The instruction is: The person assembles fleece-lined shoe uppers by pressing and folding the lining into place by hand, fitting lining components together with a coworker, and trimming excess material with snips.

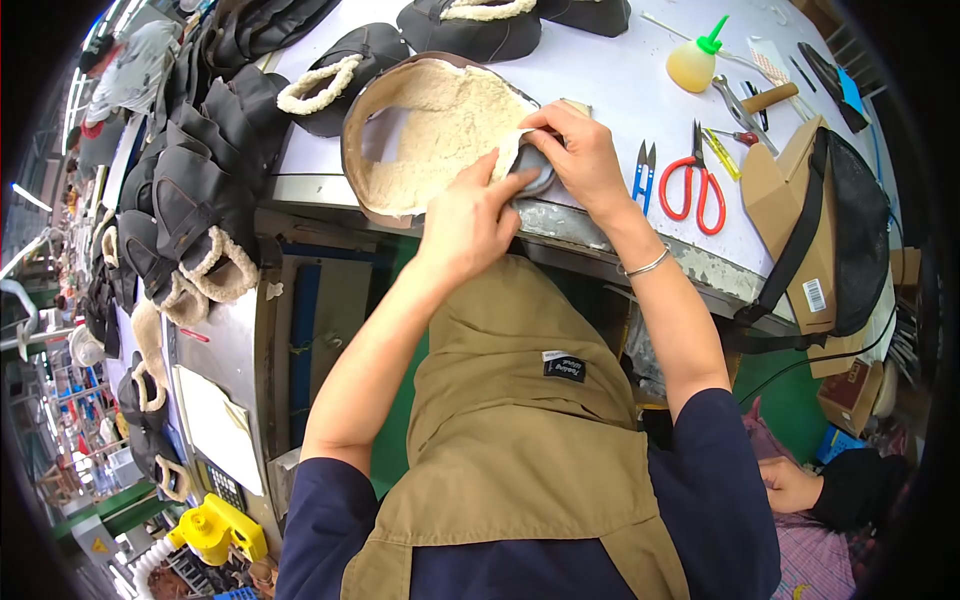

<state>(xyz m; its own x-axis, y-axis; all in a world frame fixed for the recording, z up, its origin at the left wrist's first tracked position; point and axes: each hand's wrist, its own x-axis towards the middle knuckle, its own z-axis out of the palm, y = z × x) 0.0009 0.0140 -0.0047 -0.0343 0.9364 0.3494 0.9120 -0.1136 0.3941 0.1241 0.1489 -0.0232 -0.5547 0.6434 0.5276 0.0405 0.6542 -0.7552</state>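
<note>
A fleece-lined shoe upper (445, 125) lies at the table's front edge, its cream lining facing up and a dark rim around it. My right hand (580, 155) pinches its right end between thumb and fingers. Close beside it, my left hand (468, 222) grips the same end, with a finger pressed on a grey, curved patch (535, 172) there. The fingers partly cover the spot where fleece and grey patch meet. A bracelet (648, 262) circles my right wrist.
Right of my hands lie blue thread snips (643, 175), red-handled scissors (692, 185), a hammer (770, 98) and a green-tipped glue bottle (695, 62). Black fleece-trimmed shoe uppers (200, 180) pile up at left. A cardboard piece and black bag (850, 230) stand right. Another person's hand (790, 485) shows lower right.
</note>
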